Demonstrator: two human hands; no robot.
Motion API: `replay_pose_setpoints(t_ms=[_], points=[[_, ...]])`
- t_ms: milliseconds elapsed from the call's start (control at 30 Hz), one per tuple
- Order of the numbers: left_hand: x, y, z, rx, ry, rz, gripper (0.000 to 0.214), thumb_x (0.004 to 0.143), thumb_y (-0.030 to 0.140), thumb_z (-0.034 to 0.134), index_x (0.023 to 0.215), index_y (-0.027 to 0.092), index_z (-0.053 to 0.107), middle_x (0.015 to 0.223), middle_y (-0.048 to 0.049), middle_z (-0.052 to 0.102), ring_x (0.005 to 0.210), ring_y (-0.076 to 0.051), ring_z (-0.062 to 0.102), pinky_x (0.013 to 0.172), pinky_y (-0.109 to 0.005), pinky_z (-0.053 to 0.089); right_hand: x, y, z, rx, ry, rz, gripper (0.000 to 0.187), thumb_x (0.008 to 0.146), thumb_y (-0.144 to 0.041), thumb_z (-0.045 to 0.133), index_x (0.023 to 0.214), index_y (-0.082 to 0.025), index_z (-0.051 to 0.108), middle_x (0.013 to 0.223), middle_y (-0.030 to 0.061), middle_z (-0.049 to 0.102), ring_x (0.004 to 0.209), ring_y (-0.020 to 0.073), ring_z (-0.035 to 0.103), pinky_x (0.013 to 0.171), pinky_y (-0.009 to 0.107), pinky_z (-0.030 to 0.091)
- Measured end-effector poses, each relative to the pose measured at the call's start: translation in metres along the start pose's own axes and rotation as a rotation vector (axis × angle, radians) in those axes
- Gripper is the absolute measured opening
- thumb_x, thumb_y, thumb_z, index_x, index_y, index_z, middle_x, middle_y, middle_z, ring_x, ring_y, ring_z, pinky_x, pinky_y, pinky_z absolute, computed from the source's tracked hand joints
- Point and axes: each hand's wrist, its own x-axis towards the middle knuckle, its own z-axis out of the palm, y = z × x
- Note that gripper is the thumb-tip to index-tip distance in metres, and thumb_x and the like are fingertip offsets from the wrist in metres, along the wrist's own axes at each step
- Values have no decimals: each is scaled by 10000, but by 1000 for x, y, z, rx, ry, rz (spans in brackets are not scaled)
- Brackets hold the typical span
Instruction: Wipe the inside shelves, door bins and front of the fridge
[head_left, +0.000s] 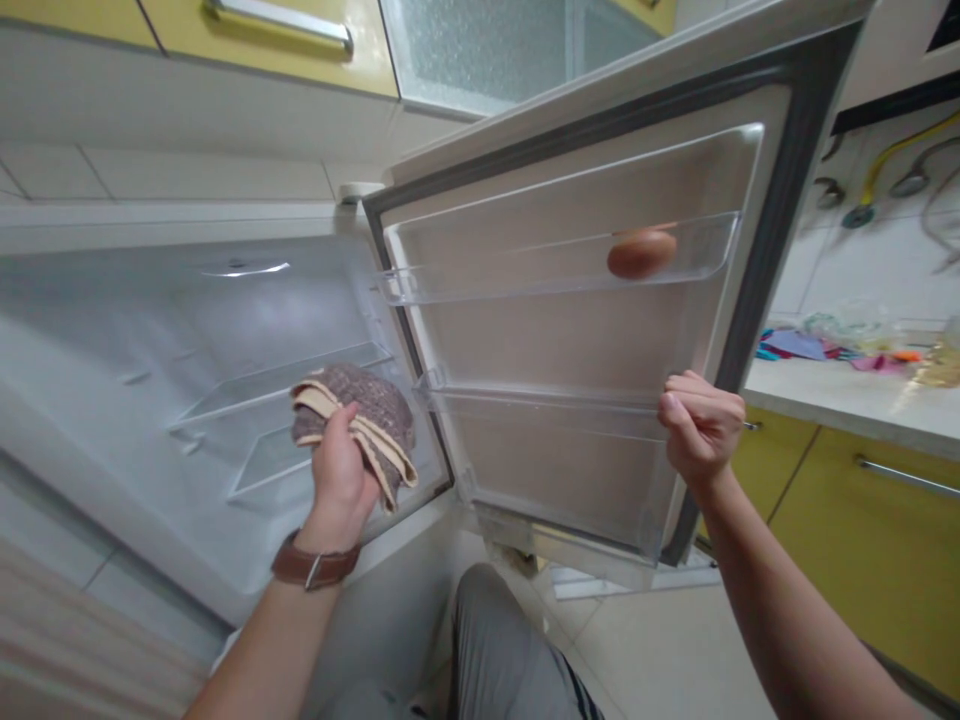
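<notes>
My left hand (345, 470) is closed around a folded grey-brown cloth (375, 405) with cream edging, in front of the open refrigerator compartment (97, 330). A brown strap circles that wrist. On the right, my right hand (701, 425) is a closed fist at the free edge of the open refrigerator door (540, 350), beside the end of its lower clear shelf (540, 405). Its fingertips are partly hidden. An egg (641, 253) sits in the upper clear door shelf (480, 285), towards the right end.
Glass shelves (277, 390) cross the refrigerator's inside. Yellow cupboards (862, 530) and a white countertop (840, 400) with colourful cloths and plastic (810, 345) stand beyond the door. Overhead is a yellow cabinet (277, 60). My grey-trousered knee (487, 640) is below.
</notes>
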Motion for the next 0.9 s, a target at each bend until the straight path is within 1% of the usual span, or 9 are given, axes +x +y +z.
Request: replay_pose_setpoints(t_ms=[67,133,200,267,333,433,600,800,900], points=[[5,-2,9,54,-12,227,254,801,241,699,1051,204,702,1056,-6,759,942,-164,732,904,-281,590,-1,-1,0,-3,1,3,542,1004,-257,551,536,-175,288,553,-35,240,525,93,228,610,341,185],[6,-6,23,246,-101,375,252,801,291,728,1033,190,726,1037,-25,762,959,-180,719,908,-283,565,-1,-2,-1,-2,-3,2,543,1005,-259,551,533,-175,296,546,-36,246,520,91,231,606,337,188],[2,-11,40,561,-287,496,240,853,368,688,979,173,748,947,-59,765,917,-216,712,871,-313,552,-1,-2,-1,-4,-5,0,549,1005,-262,552,530,-175,292,538,-38,245,513,89,230,602,334,192],[-5,-13,58,917,-507,650,260,905,382,611,949,175,763,913,-95,767,918,-257,710,859,-345,532,-1,-2,-1,-10,-5,0,552,1006,-267,551,526,-175,295,533,-39,252,509,88,234,601,331,199],[-12,-12,73,1237,-642,801,281,929,356,546,938,194,776,927,-123,776,947,-292,713,853,-363,511,0,-2,-1,-15,-9,2,553,1009,-276,546,524,-176,300,530,-38,260,508,88,240,604,328,206],[-20,-7,87,1504,-649,859,334,943,355,489,940,221,795,925,-136,788,904,-309,730,780,-353,484,0,-1,0,-20,-8,16,562,1013,-285,536,521,-178,286,530,-38,257,510,90,238,607,326,208],[-39,-1,99,1577,-704,848,363,935,387,500,991,247,831,953,-139,802,902,-319,744,750,-345,465,-1,-7,3,-46,31,46,585,1022,-310,517,507,-183,273,512,-35,273,502,91,244,604,326,213],[-98,-12,128,1437,-853,860,350,924,436,576,1033,228,835,979,-176,789,979,-362,736,836,-392,497,1,-12,2,-44,1,34,588,1027,-330,506,504,-186,278,497,-34,276,483,93,238,591,324,217],[-115,-16,137,1369,-914,858,351,919,441,590,1039,213,829,987,-194,782,987,-381,735,841,-410,504,2,-11,1,-64,-9,47,604,1029,-366,496,497,-193,266,492,-32,270,480,98,236,587,331,216]])
